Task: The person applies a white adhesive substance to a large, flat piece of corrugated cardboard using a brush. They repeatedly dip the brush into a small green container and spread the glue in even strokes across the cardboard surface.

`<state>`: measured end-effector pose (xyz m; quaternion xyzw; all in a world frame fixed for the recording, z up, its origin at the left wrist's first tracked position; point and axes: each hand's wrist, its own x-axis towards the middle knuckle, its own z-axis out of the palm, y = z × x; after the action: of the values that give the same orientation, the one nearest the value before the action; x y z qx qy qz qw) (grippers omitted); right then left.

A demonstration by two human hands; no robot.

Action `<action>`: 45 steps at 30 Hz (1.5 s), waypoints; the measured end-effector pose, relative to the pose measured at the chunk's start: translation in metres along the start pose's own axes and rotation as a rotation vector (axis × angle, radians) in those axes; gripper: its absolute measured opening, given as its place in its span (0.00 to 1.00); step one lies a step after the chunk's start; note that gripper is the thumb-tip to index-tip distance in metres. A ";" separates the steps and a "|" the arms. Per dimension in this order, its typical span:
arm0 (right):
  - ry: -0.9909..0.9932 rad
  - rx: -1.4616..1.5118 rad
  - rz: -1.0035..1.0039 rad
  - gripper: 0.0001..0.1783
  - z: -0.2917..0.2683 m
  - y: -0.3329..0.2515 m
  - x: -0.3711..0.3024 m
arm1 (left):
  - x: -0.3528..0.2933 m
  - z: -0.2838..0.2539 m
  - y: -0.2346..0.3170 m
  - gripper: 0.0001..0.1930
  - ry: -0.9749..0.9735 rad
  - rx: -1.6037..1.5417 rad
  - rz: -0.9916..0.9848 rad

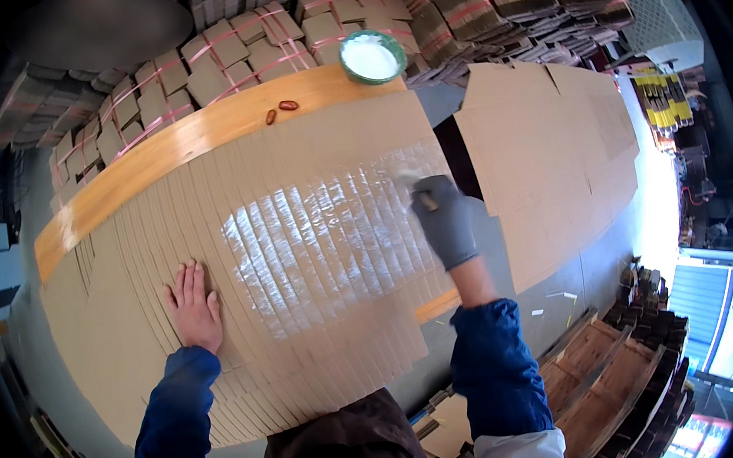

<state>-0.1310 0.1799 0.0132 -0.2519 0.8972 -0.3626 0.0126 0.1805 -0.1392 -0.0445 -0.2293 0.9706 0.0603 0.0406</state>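
The bare left hand (194, 309) lies palm down with fingers extended, grasping nothing and resting on a broad row of tan, overlapping corrugated-cardboard sheets (244, 327). The row spreads under and between both hands, its edges stepped like shingles. Each sheet is probably light and fairly stiff, though apt to crease at a corner; the loose overlaps may slide under sideways pressure. The dry margins, beside the left hand and on the side nearest the body, appear the soundest places to take hold.

Between the hands runs a glossy, wet-looking whitish coating (324, 241), likely slippery and perhaps softening to the board. At its right end, the dark-grey-gloved right hand (446, 226) is closed around a pale, blurred, brush-like tool (405, 173), presumably light.

Beyond the hands, an orange-brown wooden tabletop (175, 128) carries two small, reddish-brown oval objects (288, 106) and a round green bowl (380, 80) of white paste (367, 58), best steadied by its rim. Farther off stand tan cardboard bundles (216, 59) bound with pink strapping.
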 end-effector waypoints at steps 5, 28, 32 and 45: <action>-0.062 -0.025 -0.046 0.06 0.022 0.014 0.019 | 0.006 0.001 0.009 0.30 -0.027 -0.054 -0.001; -0.554 0.400 0.079 0.05 0.047 -0.062 0.097 | 0.000 -0.002 0.001 0.31 -0.041 -0.093 -0.041; -0.517 0.083 0.032 0.05 0.061 -0.043 0.111 | 0.003 -0.001 0.004 0.31 -0.016 -0.106 -0.020; -0.575 0.110 0.083 0.08 0.053 -0.048 0.122 | 0.004 -0.009 0.005 0.33 -0.018 -0.158 -0.028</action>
<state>-0.2055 0.0600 0.0254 -0.3065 0.8452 -0.3236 0.2949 0.1741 -0.1379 -0.0358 -0.2447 0.9592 0.1382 0.0320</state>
